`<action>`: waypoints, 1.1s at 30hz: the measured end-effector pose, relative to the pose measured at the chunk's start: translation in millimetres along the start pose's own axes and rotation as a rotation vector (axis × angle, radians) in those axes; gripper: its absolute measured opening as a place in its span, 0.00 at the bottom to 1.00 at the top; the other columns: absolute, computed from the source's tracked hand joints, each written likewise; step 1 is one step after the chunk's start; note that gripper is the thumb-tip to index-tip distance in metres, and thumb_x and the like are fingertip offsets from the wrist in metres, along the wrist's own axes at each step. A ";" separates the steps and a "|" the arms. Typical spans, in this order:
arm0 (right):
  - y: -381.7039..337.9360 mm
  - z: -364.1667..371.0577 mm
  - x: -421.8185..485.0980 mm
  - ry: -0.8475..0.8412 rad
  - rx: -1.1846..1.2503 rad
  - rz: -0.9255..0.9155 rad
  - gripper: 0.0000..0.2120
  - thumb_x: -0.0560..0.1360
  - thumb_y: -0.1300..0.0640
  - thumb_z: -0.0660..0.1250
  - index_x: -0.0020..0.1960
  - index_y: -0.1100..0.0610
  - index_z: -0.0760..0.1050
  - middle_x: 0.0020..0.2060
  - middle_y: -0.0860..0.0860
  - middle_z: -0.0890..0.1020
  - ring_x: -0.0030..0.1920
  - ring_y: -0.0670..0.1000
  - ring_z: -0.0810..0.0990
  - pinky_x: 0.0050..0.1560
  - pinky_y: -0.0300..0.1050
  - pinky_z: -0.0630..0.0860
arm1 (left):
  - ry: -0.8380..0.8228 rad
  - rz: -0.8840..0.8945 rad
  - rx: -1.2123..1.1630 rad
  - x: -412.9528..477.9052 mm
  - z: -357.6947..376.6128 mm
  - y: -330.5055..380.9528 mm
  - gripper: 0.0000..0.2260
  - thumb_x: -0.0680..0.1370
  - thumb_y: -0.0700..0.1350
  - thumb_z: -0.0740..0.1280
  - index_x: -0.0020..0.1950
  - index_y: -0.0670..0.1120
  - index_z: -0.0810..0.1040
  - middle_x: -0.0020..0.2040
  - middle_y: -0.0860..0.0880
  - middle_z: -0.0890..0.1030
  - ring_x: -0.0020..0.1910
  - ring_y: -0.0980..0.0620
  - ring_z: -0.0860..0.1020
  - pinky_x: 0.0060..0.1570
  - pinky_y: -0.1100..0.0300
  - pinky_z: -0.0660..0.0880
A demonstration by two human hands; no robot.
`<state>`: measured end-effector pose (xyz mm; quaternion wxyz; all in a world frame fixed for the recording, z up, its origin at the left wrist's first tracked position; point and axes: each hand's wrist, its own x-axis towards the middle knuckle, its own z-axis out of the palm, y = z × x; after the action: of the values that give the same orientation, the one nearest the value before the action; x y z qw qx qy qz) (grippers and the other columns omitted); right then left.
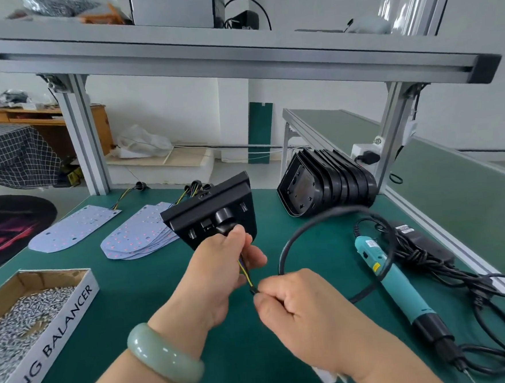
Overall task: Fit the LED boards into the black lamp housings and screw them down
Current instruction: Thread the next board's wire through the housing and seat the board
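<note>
Above the middle of the worktop [162,290], a black lamp housing [214,212] is held clear of the green mat, tilted, with its back and round boss turned toward the camera. The left hand [218,271] grips the wire bundle [244,269] of yellow and dark leads just where it leaves that boss, fingers curled round it. The right hand [301,307], closed into a loose fist nearer the front edge, pinches the lower end of the same bundle between thumb and forefinger. A black cable [307,226] runs into this fist and loops up and to the right; whether it is joined to the leads cannot be told. A pale green bangle [164,353] sits on the left wrist.

Toward the back left lie the LED boards: a single board [74,227] and, just beside it, a fanned stack of boards [140,235], their leads trailing to the rear edge. At the back right corner a row of housings [325,183] stands on edge. A teal electric screwdriver [398,280] lies along the right edge among tangled cords, near a black power adapter [422,239]. At the front left corner is a cardboard box of screws [30,320].
</note>
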<state>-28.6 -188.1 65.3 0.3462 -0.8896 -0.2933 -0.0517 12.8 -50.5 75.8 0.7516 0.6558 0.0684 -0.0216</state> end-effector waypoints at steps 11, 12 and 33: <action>3.7 9.4 15.5 0.290 0.533 0.309 0.17 0.82 0.57 0.58 0.36 0.53 0.76 0.27 0.46 0.74 0.26 0.44 0.68 0.27 0.36 0.66 | -0.321 0.133 0.100 -10.1 -6.8 -1.5 0.15 0.81 0.48 0.60 0.47 0.39 0.81 0.40 0.43 0.79 0.41 0.48 0.74 0.55 0.43 0.70; 2.5 10.3 15.9 0.295 0.498 0.301 0.16 0.82 0.58 0.57 0.37 0.51 0.75 0.28 0.46 0.76 0.27 0.43 0.70 0.28 0.37 0.69 | -0.304 0.157 0.137 -10.4 -5.4 -3.0 0.14 0.81 0.46 0.62 0.49 0.36 0.79 0.37 0.42 0.77 0.38 0.47 0.73 0.50 0.44 0.72; 9.0 6.1 24.2 0.531 0.370 0.205 0.13 0.81 0.56 0.60 0.41 0.48 0.78 0.30 0.42 0.78 0.33 0.41 0.75 0.37 0.36 0.69 | -0.230 0.667 0.319 -14.4 -44.3 21.9 0.22 0.62 0.56 0.72 0.56 0.61 0.78 0.51 0.62 0.83 0.48 0.64 0.80 0.45 0.72 0.75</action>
<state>-4.4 -177.7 62.5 0.5696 -0.7920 -0.1065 -0.1923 -2.1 -4.4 93.4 0.6088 0.7438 -0.2376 0.1404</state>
